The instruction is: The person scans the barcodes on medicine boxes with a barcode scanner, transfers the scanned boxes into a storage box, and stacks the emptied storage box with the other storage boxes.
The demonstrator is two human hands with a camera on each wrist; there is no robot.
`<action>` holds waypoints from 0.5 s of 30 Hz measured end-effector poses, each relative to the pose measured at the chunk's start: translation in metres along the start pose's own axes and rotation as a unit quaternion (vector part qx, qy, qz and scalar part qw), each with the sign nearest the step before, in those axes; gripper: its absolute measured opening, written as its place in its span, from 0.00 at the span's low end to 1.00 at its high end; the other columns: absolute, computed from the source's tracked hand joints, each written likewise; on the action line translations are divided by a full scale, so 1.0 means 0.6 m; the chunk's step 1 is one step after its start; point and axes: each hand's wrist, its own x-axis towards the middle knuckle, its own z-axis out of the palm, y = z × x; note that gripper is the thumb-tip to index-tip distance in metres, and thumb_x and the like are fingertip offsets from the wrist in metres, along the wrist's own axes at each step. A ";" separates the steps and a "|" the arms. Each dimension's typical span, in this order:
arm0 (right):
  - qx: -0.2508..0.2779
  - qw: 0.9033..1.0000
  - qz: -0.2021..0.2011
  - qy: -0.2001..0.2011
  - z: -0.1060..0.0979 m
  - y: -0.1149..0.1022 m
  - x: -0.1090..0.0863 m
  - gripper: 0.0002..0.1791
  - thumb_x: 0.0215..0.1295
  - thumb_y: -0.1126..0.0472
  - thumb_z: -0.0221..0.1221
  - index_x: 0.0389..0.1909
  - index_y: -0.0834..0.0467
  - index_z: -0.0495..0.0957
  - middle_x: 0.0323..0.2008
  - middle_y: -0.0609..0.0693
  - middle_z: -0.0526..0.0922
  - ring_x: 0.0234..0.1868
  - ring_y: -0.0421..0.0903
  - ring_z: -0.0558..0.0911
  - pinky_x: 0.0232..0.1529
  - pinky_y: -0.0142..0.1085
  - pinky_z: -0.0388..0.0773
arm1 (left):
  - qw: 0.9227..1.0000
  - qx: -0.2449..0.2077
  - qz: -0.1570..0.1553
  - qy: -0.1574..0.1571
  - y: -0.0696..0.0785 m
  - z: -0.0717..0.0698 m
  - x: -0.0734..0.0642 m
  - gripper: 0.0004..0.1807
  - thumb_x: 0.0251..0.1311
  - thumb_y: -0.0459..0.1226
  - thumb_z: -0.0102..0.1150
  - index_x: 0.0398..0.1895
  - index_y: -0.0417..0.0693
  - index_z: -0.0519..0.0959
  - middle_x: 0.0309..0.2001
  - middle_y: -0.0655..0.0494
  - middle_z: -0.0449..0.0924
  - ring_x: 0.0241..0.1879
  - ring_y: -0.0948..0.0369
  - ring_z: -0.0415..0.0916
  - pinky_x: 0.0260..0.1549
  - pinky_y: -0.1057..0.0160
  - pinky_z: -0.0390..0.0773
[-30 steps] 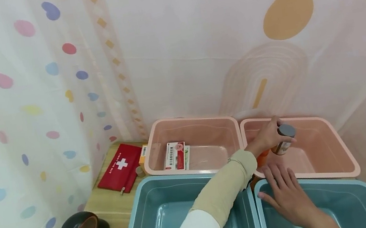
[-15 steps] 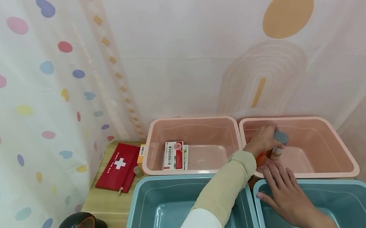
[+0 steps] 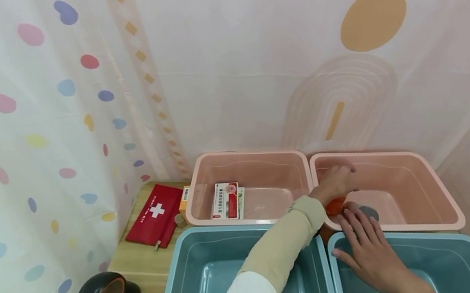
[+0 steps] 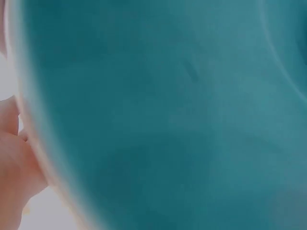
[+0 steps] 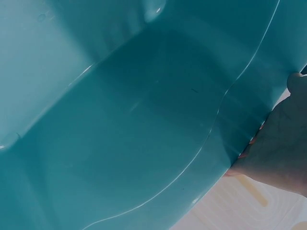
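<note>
"Where is the bottle (image 3: 369,213) to be found?"

"Inside the right pink bin (image 3: 409,184), near its front edge. Only the grey cap is plainly seen; most of the body is hidden behind the right hand (image 3: 372,258), so whether it is upright or tilted cannot be told."

"And how are the hands placed?"

"The right is laid with fingers extended over the far edge of the right blue bin (image 3: 458,254), nothing being grasped. The left hand (image 3: 336,182) is held inside the pink bin, beside an orange thing (image 3: 335,206). Its fingers are partly hidden, so whether anything is gripped cannot be told. No help is given by the wrist views, which are mostly filled with blue plastic."

"How is the bottle likely to handle?"

"As a small, stiff, fairly light thing, it is judged; its fill cannot be seen. A smooth side may slip or roll. It is best taken from above, with thumb and fingers set on opposite sides just under the cap, and the cap should not be twisted."
</note>
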 end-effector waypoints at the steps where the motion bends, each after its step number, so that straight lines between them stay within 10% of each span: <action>1: -0.002 1.000 0.000 0.000 0.000 0.000 0.000 0.46 0.82 0.41 0.59 0.84 0.68 0.58 0.86 0.71 0.53 0.86 0.74 0.49 0.82 0.74 0.46 | 1.000 0.006 0.004 -0.001 0.001 -0.004 -0.002 0.25 0.76 0.43 0.69 0.73 0.49 0.80 0.66 0.57 0.85 0.55 0.65 0.84 0.56 0.75 0.81; 8: -0.002 1.000 -0.001 0.002 0.003 0.002 -0.002 0.47 0.82 0.39 0.57 0.84 0.68 0.58 0.86 0.70 0.51 0.85 0.75 0.48 0.81 0.75 0.46 | 0.999 -0.037 0.031 -0.021 -0.008 -0.059 -0.035 0.23 0.82 0.42 0.58 0.75 0.48 0.78 0.73 0.56 0.82 0.64 0.63 0.81 0.63 0.73 0.78; 15: -0.012 1.000 -0.005 0.013 0.003 -0.003 0.002 0.47 0.82 0.40 0.59 0.84 0.68 0.58 0.86 0.70 0.52 0.86 0.74 0.49 0.81 0.75 0.47 | 0.993 -0.078 0.076 -0.036 -0.057 -0.156 -0.116 0.24 0.84 0.37 0.52 0.77 0.38 0.75 0.73 0.44 0.80 0.68 0.53 0.83 0.62 0.64 0.84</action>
